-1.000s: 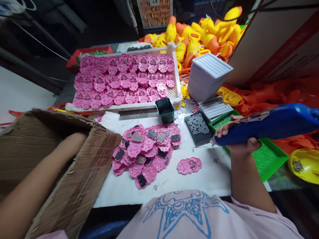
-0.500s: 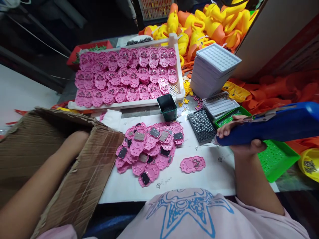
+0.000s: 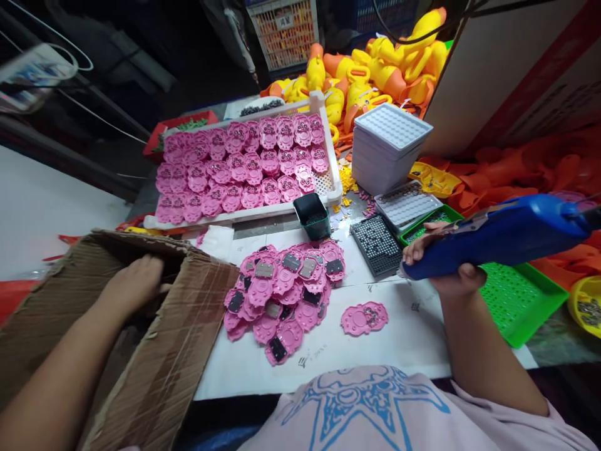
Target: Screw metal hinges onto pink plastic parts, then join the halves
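Observation:
My left hand (image 3: pixel 136 283) is inside the cardboard box (image 3: pixel 197 313) at the left, fingers curled downward. Whatever they hold, if anything, is hidden in the dark interior. In my right hand (image 3: pixel 451 272) is a blue electric screwdriver (image 3: pixel 498 235), held sideways with its tip pointing left above the white work sheet. A single pink plastic plate (image 3: pixel 364 318) with small metal parts lies flat on the sheet, between my hands. To its left is a heap of pink plates (image 3: pixel 284 288), several bearing black or silvery rectangular pieces.
A white crate (image 3: pixel 334 181) holds rows of pink plates. Near it stand a dark cup (image 3: pixel 312 218), a black screw tray (image 3: pixel 377 244) and stacked white trays (image 3: pixel 385 156). Green baskets (image 3: pixel 526 307) sit at the right; yellow and orange toy parts (image 3: pixel 375 81) are piled behind.
My left hand has drawn back and upward inside the box, so its knuckles and part of the fingers now show. The view has shifted slightly; the screwdriver stays in my right hand.

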{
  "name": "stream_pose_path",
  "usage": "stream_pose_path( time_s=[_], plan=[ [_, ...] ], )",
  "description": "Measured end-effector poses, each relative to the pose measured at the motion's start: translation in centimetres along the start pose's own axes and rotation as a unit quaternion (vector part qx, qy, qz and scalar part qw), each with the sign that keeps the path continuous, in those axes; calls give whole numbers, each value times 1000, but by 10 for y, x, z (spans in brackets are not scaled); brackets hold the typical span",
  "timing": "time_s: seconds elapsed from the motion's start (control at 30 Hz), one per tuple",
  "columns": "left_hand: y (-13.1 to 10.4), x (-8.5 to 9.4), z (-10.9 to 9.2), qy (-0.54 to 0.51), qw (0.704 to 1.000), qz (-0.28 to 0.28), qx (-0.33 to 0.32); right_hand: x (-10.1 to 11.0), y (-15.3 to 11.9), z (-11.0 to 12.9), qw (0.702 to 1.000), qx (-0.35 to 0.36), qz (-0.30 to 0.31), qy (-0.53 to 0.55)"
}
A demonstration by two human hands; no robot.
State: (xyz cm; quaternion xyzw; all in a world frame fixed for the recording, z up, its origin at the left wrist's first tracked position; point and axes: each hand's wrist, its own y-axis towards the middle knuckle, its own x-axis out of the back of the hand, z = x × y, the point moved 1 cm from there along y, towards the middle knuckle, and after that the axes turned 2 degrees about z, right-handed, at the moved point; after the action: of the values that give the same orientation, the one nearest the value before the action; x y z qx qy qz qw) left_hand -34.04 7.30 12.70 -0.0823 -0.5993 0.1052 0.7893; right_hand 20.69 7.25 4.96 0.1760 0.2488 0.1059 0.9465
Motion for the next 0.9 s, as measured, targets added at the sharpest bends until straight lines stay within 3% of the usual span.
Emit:
stream_pose_path(
  time_s=[0.13,0.37,0.5,0.73,0.83,0.9],
  plan=[
    [-9,5,10,-20,1000,-4,0,-3,-2,1,1000,-12,-10,7],
    [-28,18,19,-43,998,-6,34,-9,-4,7,995,-41,-80,-37],
    [-39,25,14,-47,997,-23,53,-11,-3,10,992,-51,-109,-37],
    [-61,69,-20,-46,992,-90,71,-10,-1,8,996,-47,-73,-14],
    [-78,89,-47,-68,986,-127,84,-11,-1,8,997,-47,-44,35],
    [-95,97,-73,-131,969,-162,132,-11,-1,7,997,-52,-32,49]
  ],
)
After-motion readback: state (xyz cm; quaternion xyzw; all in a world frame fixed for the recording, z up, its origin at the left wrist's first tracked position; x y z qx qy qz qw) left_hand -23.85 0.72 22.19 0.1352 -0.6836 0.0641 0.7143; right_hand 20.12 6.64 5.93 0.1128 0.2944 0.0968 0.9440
